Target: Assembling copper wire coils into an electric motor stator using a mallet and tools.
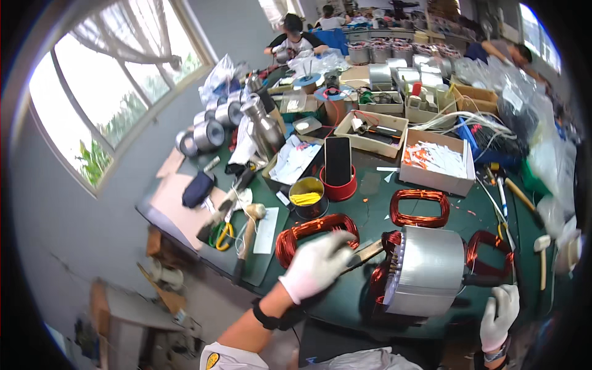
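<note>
My left hand [316,265], in a white glove, reaches over the near side of a copper wire coil [287,246] with its fingers apart. Beside its fingertips lies a flat tool with a pale blade-like end and a dark part [365,254]; whether they touch is unclear. A silver motor stator [428,271] rests on its side, copper windings [379,277] showing at its left end. At the right, my gloved right hand [499,317] has its fingers extended, below another copper coil [490,256] against the stator's right side. A further coil [419,208] lies behind the stator.
On the green table [370,184] stand a tin of yellow pieces [308,197], a phone [337,161] in a red holder, and a box of paper strips [436,161]. Mallets [248,237] and yellow-handled scissors [226,237] lie left. A metal flask [262,123] stands behind. Other people work further back.
</note>
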Demonstrator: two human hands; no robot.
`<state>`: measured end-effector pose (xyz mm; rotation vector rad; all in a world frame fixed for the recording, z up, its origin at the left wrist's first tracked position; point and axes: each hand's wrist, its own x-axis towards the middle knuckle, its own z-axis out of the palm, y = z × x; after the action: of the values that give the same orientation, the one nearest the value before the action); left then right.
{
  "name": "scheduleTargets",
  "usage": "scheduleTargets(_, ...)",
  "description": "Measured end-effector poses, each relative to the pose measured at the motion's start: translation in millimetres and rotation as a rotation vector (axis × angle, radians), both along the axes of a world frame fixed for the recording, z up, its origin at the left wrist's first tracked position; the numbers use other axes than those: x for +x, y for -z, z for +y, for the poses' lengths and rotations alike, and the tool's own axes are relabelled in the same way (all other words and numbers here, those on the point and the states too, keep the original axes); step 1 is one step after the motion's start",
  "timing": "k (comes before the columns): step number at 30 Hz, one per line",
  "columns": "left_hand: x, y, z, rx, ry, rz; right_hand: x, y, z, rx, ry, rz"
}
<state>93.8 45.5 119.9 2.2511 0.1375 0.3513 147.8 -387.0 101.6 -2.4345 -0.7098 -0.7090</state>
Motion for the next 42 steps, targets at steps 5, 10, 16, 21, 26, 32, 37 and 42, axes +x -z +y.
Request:
scheduleTargets(5, 62, -6, 106, 0.677, -0.273, -0.01, 11, 90, -25, 0.314, 0.163, 0.314)
scheduleTargets(10, 85, 10, 149, 0.996, -0.267, 0.293, 6, 94, -16, 0.279, 0.135, 0.249)
scheduleTargets(16, 90, 18, 140, 1.009, -0.347, 0.131, 9, 118, -30, 0.285, 0.151, 0.228)
scheduleTargets(21, 63, -10, 121, 0.939, -0.449, 0.128, -1, 93, -33, 0.125, 0.114, 0.304)
scheduleTargets(26, 4, -65, 40, 0.701, -0.298, -0.307, -21, 44, -26, 0.172, 0.139, 0.148)
scheduleTargets(32, -63, -86, -65, 0.543, 0.564, -0.108, -38, -52, 47, 0.362, -0.412, 0.423)
scheduleTargets(37, -62, -49, -92, 0.355, 0.618, -0.309, -55, -71, 59, 0.378, -0.427, 0.556)
scheduleTargets(42, -71, -31, -90, 0.268, 0.652, -0.249, -61, -93, 75, 0.353, -0.484, 0.673)
